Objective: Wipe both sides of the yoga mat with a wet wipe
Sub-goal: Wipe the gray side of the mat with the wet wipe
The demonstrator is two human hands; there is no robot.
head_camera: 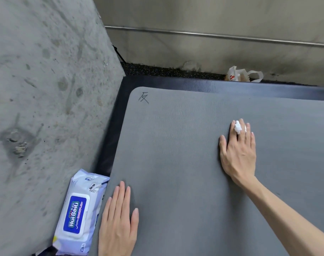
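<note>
A grey yoga mat (185,148) lies flat, with a handwritten character near its far left corner. My right hand (238,154) presses flat on the mat at the right, fingers straight. A crumpled white wet wipe (238,127) sits under its fingers and pokes up between them. My left hand (118,222) rests flat on the mat's near left edge, fingers straight and together, holding nothing. A blue and white pack of wet wipes (78,213) lies just left of that hand, its lid closed.
A dark mat (231,85) lies under the grey one and shows along its far and left sides. A rough concrete pillar (43,89) rises at the left. A wall with a metal rail (212,35) stands behind. A white plastic bag (240,74) sits by the wall.
</note>
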